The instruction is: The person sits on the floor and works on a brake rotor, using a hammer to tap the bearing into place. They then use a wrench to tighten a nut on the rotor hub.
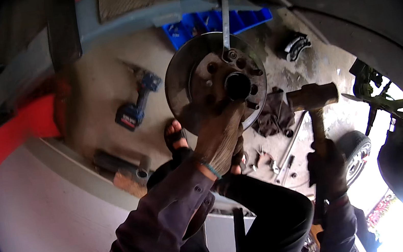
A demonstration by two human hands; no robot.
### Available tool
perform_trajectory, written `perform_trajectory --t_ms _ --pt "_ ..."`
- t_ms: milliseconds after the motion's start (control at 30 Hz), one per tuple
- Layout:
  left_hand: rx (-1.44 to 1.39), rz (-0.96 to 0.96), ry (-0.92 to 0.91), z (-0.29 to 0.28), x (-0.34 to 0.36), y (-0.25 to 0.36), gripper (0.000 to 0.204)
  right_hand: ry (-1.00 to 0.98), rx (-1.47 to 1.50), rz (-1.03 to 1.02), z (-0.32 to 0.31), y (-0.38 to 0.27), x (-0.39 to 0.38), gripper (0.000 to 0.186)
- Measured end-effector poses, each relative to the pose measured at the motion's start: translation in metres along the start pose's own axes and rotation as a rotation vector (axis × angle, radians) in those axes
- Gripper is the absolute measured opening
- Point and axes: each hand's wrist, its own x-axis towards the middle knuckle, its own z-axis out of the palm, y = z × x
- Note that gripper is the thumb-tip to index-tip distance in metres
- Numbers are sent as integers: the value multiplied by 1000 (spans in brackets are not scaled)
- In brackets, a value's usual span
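A brake disc (178, 85) with a hub and wheel studs stands in front of me. My left hand (221, 136), in a knit glove, is closed at the hub's lower part, just below a dark round opening (238, 86). What its fingers grip is hidden. A combination wrench (225, 17) reaches down from above, its lower end at a stud on the upper hub. Off to the right, my gloved right hand (328, 167) is wrapped around the handle of a sledgehammer (313, 96). The hammer's head is raised, apart from the disc.
A blue cordless impact driver (139, 101) lies on the floor at left. Behind the disc sits a blue parts tray (248, 20). Brake pads (296, 46), a dark cloth (275, 115), a metal pipe (143, 167) and a wheel (357, 155) lie around. Grey bodywork (351, 17) overhangs at upper right.
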Motion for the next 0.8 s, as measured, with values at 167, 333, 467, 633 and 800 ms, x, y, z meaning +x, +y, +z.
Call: perform_trajectory --t_ms 167,333,467,633,800 --pt "366 126 175 48 -12 47 27 -77 660 19 94 67 43 18" --pt "382 123 216 44 3 29 30 -401 1121 172 117 102 86 22" --pt "409 225 176 48 5 17 30 -370 1074 61 155 163 151 22" --pt "461 301 93 40 28 5 38 -443 1076 145 253 257 221 25" --pt "512 372 151 58 19 -8 49 -498 751 286 333 299 235 35"
